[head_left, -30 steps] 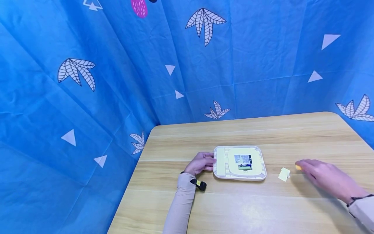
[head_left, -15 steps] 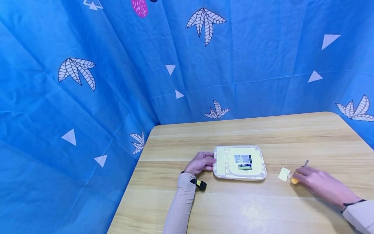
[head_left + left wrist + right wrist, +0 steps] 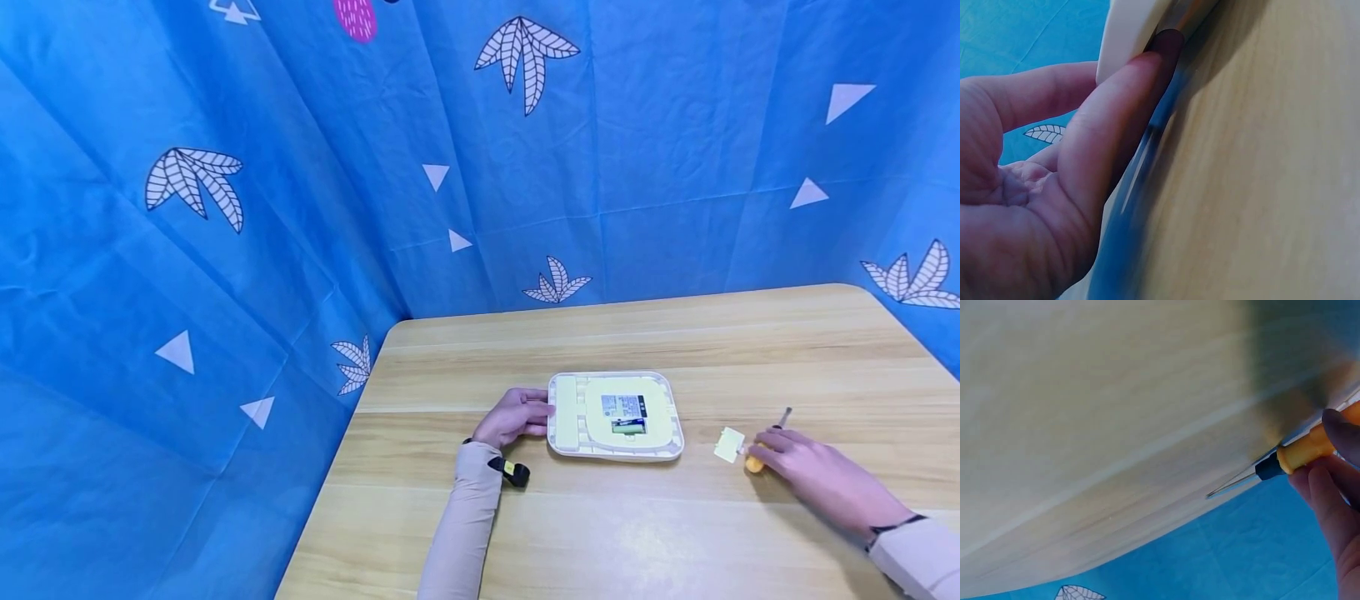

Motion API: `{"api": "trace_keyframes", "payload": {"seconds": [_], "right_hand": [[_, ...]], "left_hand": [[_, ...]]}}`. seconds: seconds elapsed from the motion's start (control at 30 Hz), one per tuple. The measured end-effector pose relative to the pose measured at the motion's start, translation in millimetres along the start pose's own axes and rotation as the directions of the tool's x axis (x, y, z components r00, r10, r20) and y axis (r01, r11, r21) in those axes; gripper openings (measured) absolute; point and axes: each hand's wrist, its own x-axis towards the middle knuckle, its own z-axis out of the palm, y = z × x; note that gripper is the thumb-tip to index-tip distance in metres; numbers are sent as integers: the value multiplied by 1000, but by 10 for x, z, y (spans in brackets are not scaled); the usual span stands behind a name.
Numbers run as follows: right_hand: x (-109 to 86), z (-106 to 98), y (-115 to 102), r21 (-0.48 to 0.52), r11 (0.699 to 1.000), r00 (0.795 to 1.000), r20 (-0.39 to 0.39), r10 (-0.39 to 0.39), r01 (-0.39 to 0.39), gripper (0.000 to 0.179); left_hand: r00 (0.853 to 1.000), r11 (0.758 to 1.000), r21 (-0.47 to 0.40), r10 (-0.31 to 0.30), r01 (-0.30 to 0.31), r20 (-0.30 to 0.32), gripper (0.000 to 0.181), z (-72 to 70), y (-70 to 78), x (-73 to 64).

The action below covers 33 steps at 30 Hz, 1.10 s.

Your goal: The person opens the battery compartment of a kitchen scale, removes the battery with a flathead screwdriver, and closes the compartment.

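A flat white device [image 3: 567, 417] with rounded corners lies on the wooden table, underside up. Its small open compartment shows green and blue batteries [image 3: 628, 427] below a printed label. My left hand [image 3: 513, 418] pinches the device's left edge; in the left wrist view the thumb [image 3: 1094, 134] is at the rim of the white casing [image 3: 1125, 37]. Off to the right, my right hand [image 3: 821, 475] grips a screwdriver [image 3: 754, 464] by its orange handle, low over the table. The screwdriver's thin metal shaft [image 3: 1232, 485] points away from the hand. A small pale battery cover [image 3: 728, 445] lies just left of that hand.
The table [image 3: 600, 533] has rounded far corners. Behind it and along its left hangs a blue patterned curtain [image 3: 495, 167]. A black strap [image 3: 512, 472] with a yellow patch sits at the left wrist.
My right hand has moved slightly left and down, and the screwdriver has turned so its shaft shows beyond the fingers. The left hand and the white device have stayed put.
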Motion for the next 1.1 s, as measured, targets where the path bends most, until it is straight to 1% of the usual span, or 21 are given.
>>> {"api": "trace_keyframes", "payload": {"seconds": [0.07,0.1,0.17,0.2,0.23,0.3,0.33,0.63,0.8,0.87,0.97,1.03,1.1], "right_hand": [[2,9,-10,0,1000,1000,-2,2,-2,28],[2,12,-15,-3,1000,1000,-6,1,-1,35],[1,25,-19,-11,1000,1000,-15,-5,5,59],[-3,28,-25,-16,1000,1000,-18,-5,5,61],[-6,30,-28,-22,1000,1000,-22,-7,6,58],[-16,32,-43,-29,1000,1000,-26,-3,3,39],[-22,33,-50,-30,1000,1000,-25,-1,0,34],[-38,18,-47,-64,998,1000,-6,23,-23,34],[-26,4,-32,-61,997,999,8,39,-38,36],[-16,-17,-36,-57,997,999,11,49,-48,34],[15,-62,-42,-25,995,996,18,92,-92,31],[61,-102,-43,0,990,990,19,141,-142,30],[115,-148,-39,40,978,978,16,206,-206,34]], "left_hand": [[1000,1000,2,1,-1,-1,49,3,3,-2],[1000,1000,1,0,0,-1,49,5,4,-2],[1000,1000,1,2,-2,-2,50,6,9,-4],[1000,1000,-1,3,-3,-2,50,7,11,-5],[1000,1000,-3,3,-3,-3,51,7,13,-5],[1000,1000,-7,3,-3,-2,51,9,14,-6],[1000,1000,-7,4,-4,-1,51,10,13,-6],[1000,1000,-7,-2,2,0,48,2,4,-3],[1000,1000,1,5,-5,2,50,-1,-1,-4],[1000,1000,5,6,-6,3,51,-2,-1,-4],[1000,1000,10,5,-5,3,51,-1,2,-4],[1000,1000,11,4,-4,2,50,1,4,-5],[1000,1000,13,5,-5,1,49,4,4,-10]]}}
